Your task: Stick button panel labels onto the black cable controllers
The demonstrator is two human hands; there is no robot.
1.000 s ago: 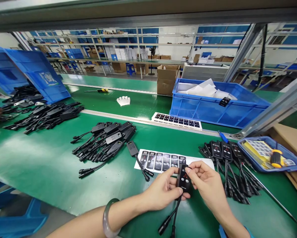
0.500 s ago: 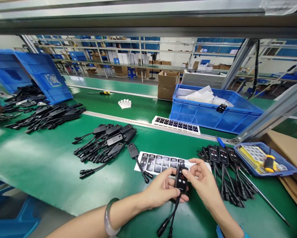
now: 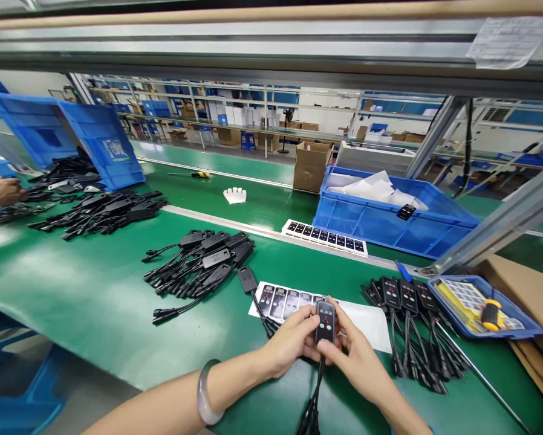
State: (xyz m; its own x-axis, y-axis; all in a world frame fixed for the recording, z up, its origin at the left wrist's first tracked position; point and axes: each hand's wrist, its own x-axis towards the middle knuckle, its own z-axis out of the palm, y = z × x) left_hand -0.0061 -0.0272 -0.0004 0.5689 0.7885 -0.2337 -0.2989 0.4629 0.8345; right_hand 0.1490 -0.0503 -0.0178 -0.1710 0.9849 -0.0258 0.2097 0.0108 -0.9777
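Observation:
Between both hands is a small black controller with a labelled face and two cables hanging down toward me. My left hand grips its left side, thumb on the edge. My right hand closes round the right side, its thumb at the lower end of the face. Just behind lies a white sheet of black labels, partly covered by the hands. One unlabelled controller lies at the sheet's left end. Further left is a pile of similar controllers. Labelled controllers lie in a bunch on the right.
A blue crate with white sheets stands behind, beside a label strip. At right are a blue tray and a long metal rod. A glove lies further back. Another person's hand works at far left near tipped crates.
My right hand has moved from the controller's top down its right side, its thumb now near the bottom. My left thumb has shifted up along the left edge. The view has tilted up slightly.

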